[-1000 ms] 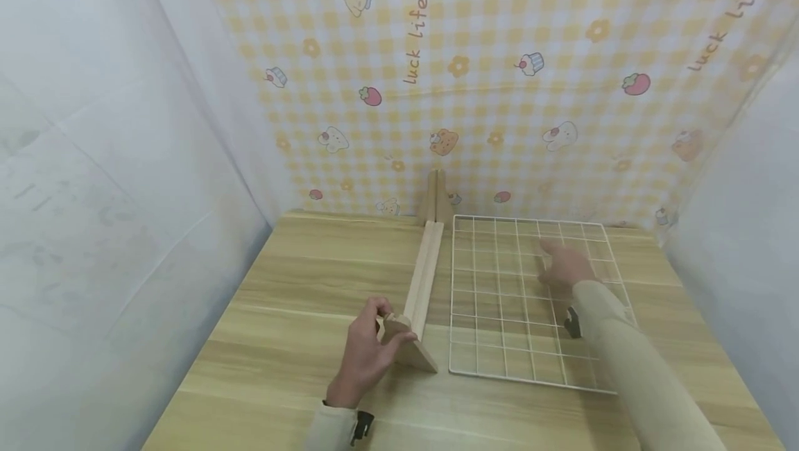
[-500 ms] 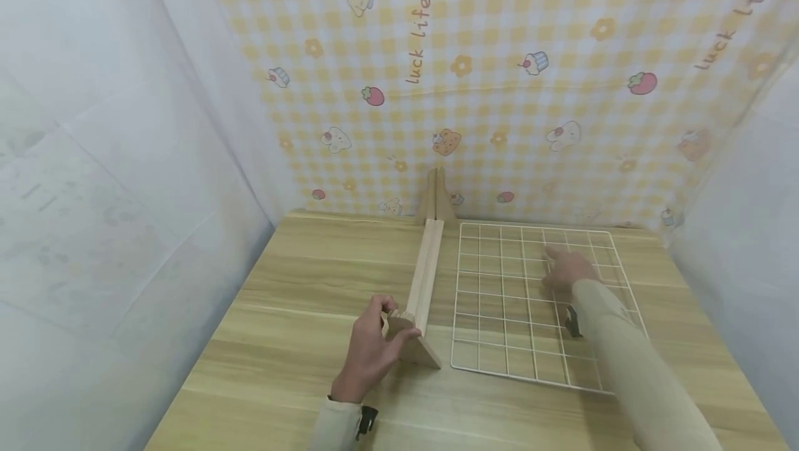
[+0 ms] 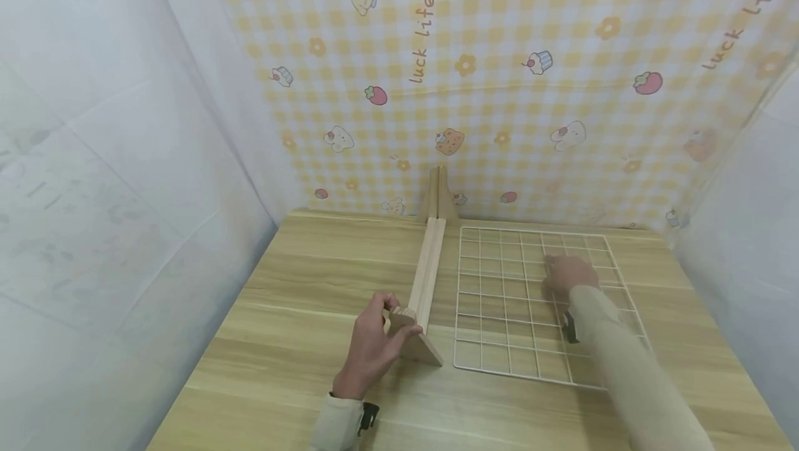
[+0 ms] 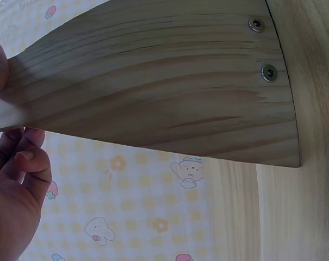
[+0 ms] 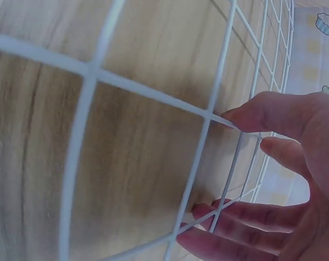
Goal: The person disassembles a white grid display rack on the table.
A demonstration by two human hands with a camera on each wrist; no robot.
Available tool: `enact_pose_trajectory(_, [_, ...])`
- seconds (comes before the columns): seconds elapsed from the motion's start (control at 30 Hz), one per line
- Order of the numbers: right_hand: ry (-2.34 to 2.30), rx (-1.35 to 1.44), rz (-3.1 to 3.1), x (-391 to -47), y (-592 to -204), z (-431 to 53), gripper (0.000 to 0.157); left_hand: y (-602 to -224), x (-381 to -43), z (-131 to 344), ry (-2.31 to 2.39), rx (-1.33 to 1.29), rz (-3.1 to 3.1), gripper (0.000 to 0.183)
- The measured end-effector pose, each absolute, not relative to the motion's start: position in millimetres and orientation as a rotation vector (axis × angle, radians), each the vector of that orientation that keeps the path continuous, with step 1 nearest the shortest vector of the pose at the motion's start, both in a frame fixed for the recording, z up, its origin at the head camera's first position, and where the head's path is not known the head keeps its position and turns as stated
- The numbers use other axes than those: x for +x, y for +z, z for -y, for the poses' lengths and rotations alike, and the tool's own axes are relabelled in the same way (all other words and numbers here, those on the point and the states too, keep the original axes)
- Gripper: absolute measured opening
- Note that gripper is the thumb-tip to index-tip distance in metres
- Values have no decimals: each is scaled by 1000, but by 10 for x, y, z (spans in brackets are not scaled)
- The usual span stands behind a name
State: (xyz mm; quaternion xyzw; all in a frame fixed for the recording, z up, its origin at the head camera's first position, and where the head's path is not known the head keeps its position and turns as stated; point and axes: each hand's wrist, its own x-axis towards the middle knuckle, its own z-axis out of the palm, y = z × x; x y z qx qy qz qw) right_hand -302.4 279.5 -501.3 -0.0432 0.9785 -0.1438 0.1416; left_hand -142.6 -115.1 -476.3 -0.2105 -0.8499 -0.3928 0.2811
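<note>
My left hand [image 3: 368,354] pinches the top of the near wooden end panel [image 3: 419,348] of a low wooden stand, thumb on one side and fingers on the other. In the left wrist view this panel [image 4: 169,92] tapers towards the hand and carries two bolts [image 4: 269,73] near its wide base. A grooved wooden rail [image 3: 427,270] runs to the matching far panel [image 3: 440,198]. To the right lies a white wire grid panel [image 3: 510,372]. My right hand [image 3: 571,274] grips its wires, and the right wrist view shows thumb and fingertips around the wire mesh [image 5: 92,69].
Everything stands on a wood-grain table [image 3: 275,298]. A yellow checked cloth [image 3: 487,104] with cartoon prints hangs behind its far edge. White sheets [image 3: 112,215] close off the left and right sides.
The wire grid panel has slid slightly towards the near edge with my right hand. My left hand keeps its pinch on the end panel. The head view has shifted a little.
</note>
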Motion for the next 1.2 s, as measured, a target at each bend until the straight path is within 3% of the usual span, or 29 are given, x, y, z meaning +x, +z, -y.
enact_pose_trajectory(0.27, [-401,-85,-2841,-2982,-5062,-2786,67,-4758,-1412,1117,-992,-572,2267,52])
enact_pose_trajectory(0.53, [-411,-103,-2914,-3005,-5153,-2772,29,-4747,-1400,1095,-1012,-576,2264,51])
enact_pose_trajectory(0.9, [-317,-175,-3060,-2907,-5244,-2715,51,-4728,-1423,1118,-1005,-608,2260,51])
enact_pose_trajectory(1.2, [-319,-196,-3112,-2922,-5378,-2641,56,-4700,-1474,1285,-1170,-705,2351,38])
